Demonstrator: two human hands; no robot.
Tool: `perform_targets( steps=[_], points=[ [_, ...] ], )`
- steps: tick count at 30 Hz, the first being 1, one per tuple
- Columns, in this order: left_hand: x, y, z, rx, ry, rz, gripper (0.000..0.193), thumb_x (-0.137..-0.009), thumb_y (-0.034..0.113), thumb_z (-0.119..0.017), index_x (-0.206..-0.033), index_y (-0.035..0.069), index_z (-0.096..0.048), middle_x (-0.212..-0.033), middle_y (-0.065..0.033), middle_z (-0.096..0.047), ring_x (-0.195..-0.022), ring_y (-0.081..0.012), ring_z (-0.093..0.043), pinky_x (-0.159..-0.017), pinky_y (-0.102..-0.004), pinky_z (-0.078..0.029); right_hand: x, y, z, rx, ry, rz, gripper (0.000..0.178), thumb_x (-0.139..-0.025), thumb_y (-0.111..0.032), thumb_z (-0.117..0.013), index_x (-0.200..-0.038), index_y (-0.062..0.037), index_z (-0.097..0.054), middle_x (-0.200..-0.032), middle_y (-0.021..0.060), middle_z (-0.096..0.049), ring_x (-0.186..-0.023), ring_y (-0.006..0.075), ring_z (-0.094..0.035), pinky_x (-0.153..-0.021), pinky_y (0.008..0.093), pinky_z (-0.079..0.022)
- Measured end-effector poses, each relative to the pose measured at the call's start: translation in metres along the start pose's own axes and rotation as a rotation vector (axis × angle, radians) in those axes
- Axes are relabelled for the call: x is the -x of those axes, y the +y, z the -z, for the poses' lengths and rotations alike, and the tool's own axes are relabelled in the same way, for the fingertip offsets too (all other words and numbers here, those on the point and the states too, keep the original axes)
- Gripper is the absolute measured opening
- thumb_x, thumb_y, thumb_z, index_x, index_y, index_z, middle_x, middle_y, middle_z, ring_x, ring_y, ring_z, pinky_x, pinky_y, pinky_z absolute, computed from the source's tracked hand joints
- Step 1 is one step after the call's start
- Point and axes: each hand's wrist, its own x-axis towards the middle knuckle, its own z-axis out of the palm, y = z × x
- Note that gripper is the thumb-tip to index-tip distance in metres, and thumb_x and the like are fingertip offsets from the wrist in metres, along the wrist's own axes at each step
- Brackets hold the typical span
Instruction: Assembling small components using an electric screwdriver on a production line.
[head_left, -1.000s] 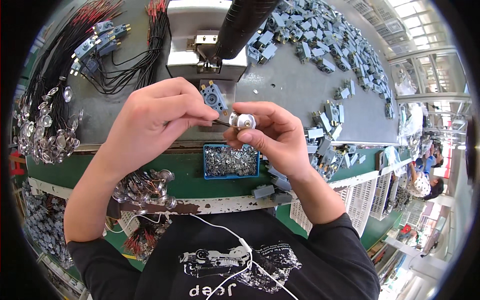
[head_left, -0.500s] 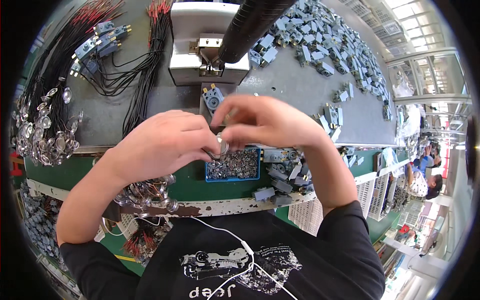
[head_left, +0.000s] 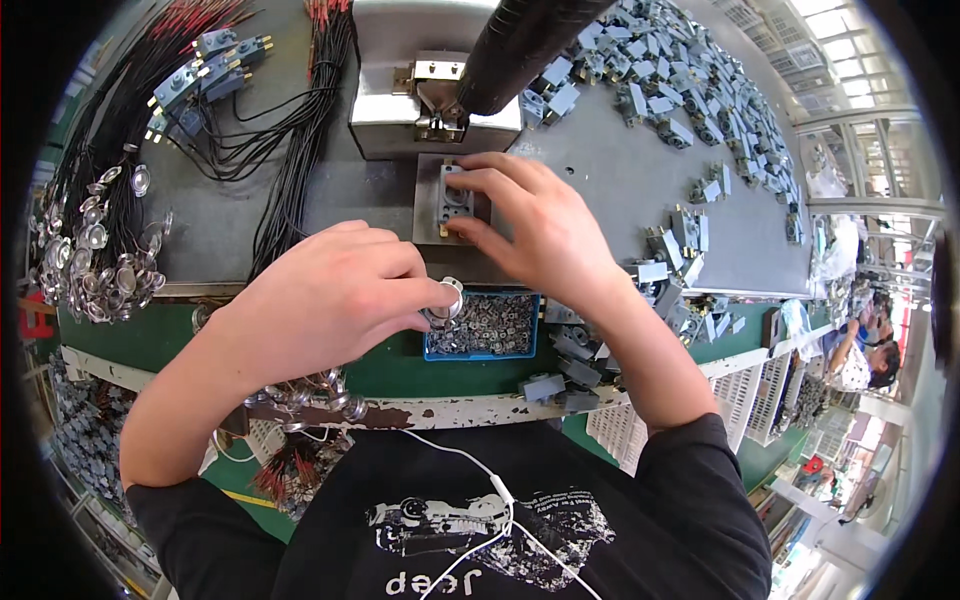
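Observation:
My left hand (head_left: 335, 295) is closed, pinching a small round silver metal cap (head_left: 446, 302) between thumb and fingertips above the near edge of the metal worktop. My right hand (head_left: 545, 225) grips a grey rectangular switch block (head_left: 456, 192) with brass terminals, thumb at its near end and fingers at its far end. The block lies lengthwise on a flat metal plate (head_left: 428, 205) in front of a bench machine (head_left: 375, 115). Just right of the cap is a blue tray (head_left: 430, 356) of tiny metal parts. My fingers partly cover the block.
A thick black tube (head_left: 525, 50) slants over the machine. Many grey blocks (head_left: 690, 115) are heaped at the far right, several more near my right forearm. On the left lie black wires (head_left: 290, 160) with red ends and a pile of round metal caps (head_left: 95, 240).
My right hand has moved away from the left hand and onto the grey block. The block, tilted before, now lies straight on the plate. My left hand still holds the cap.

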Motion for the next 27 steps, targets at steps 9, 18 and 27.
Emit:
perform_targets(
  steps=[9,18,27],
  points=[
    [-0.011,-0.009,0.012,-0.021,0.238,0.045,0.024,-0.084,0.018,-0.079,-0.106,0.011,-0.074,-0.082,-0.0041,-0.065,-0.078,-0.0237,-0.065,-0.073,-0.0388,-0.052,0.006,0.006,0.018,-0.138,0.177,0.003,0.041,-0.088,0.000,-0.074,-0.128,-0.0039,-0.066,-0.122,0.0119,-0.071,-0.105,0.0259,-0.070,-0.090,0.0362,-0.057],
    [-0.031,-0.033,-0.016,-0.055,0.273,0.255,0.021,-0.089,0.023,-0.075,-0.105,0.010,-0.074,-0.089,-0.0074,-0.071,-0.083,-0.0299,-0.069,-0.073,-0.0400,-0.056,-0.053,-0.053,0.092,-0.708,1.079,0.070,0.046,-0.106,-0.007,-0.054,-0.148,0.0029,-0.038,-0.122,0.0262,-0.068,-0.088,0.0262,-0.074,-0.070,0.0370,-0.061],
    [-0.037,-0.044,-0.007,0.068,0.196,0.284,0.020,-0.089,0.023,-0.075,-0.107,0.013,-0.074,-0.087,-0.0058,-0.073,-0.083,-0.0283,-0.070,-0.073,-0.0393,-0.056,-0.094,-0.029,0.074,-0.716,0.928,0.009,0.051,-0.099,-0.009,-0.067,-0.142,0.0005,-0.042,-0.109,0.0168,-0.067,-0.082,0.0188,-0.070,-0.066,0.0314,-0.057]
  ],
)
